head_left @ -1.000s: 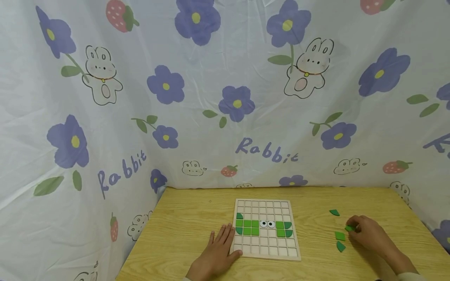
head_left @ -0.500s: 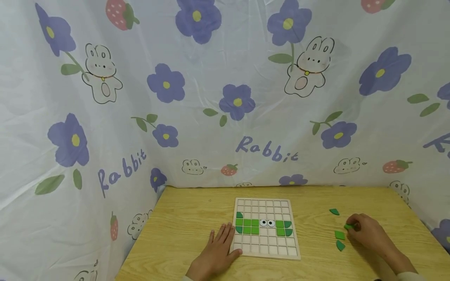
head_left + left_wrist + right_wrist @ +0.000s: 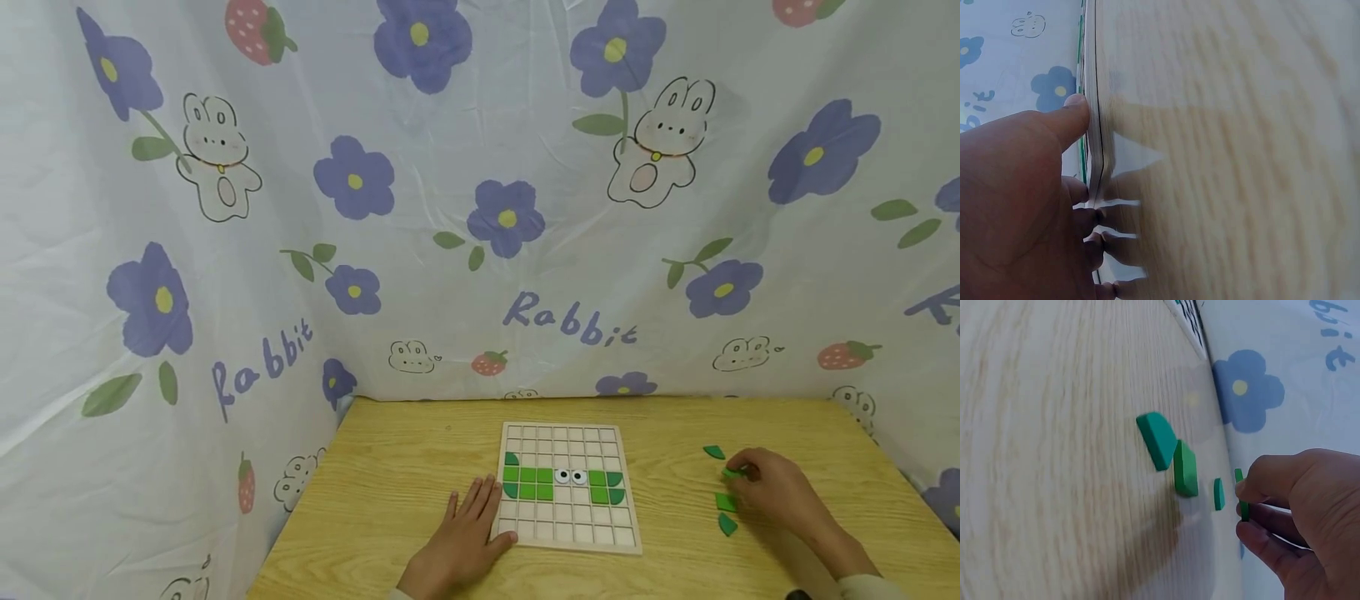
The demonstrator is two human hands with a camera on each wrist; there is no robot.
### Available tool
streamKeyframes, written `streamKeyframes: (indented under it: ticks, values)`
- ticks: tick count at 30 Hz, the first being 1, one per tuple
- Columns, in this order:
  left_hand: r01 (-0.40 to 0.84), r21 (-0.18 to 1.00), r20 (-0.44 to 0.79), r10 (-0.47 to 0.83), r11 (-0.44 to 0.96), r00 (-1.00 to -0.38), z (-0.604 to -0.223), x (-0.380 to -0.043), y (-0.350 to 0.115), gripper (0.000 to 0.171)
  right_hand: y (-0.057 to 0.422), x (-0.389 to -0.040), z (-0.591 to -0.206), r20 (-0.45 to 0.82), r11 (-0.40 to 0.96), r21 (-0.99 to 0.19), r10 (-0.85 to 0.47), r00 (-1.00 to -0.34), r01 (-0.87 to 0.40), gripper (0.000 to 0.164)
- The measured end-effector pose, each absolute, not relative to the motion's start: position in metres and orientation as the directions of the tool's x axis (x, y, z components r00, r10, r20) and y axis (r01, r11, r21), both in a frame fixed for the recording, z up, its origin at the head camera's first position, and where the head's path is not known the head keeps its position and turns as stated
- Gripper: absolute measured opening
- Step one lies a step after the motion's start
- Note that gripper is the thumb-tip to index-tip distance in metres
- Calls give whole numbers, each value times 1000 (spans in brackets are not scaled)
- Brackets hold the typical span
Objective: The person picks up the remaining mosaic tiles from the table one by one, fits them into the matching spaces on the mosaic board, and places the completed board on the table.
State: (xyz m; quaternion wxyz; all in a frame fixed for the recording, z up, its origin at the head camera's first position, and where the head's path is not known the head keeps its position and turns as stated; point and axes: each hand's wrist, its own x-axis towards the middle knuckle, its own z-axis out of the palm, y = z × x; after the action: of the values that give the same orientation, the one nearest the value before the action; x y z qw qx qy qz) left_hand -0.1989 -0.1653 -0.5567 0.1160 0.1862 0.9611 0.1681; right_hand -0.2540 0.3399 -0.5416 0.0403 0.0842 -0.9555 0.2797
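My left hand point(image 3: 457, 537) rests with straight, spread fingers at the left edge of a pale wooden grid board point(image 3: 566, 537), thumb on its lower left corner. In the left wrist view, the fingers of the left hand point(image 3: 1016, 200) lie along the board's side. My right hand point(image 3: 776, 492) pinches a thin green tile point(image 3: 1244, 509) between thumb and fingers, right of the board. Near it on the table lie a light green square tile point(image 3: 725, 502) and two dark green quarter-round tiles, a front one point(image 3: 727, 524) and a back one point(image 3: 714, 452).
Light green squares point(image 3: 528, 483), dark green rounded pieces point(image 3: 615, 479) and two eye tiles point(image 3: 570, 477) sit in the board's middle rows. The wooden table point(image 3: 405, 467) meets a white cloth point(image 3: 435, 275) printed with flowers and rabbits at the back and left.
My right hand has shifted a little left and back, carrying the pinched green tile closer to the back quarter-round piece. My left hand and the board stay put.
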Motion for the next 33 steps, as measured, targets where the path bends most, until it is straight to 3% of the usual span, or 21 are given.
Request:
streamKeyframes:
  ticks: [33]
  values:
    - [315,367,-189,402,875,-896,-549,-202,-166,84,276,-251,-506,405,761,-452,-289,-867,-465,25]
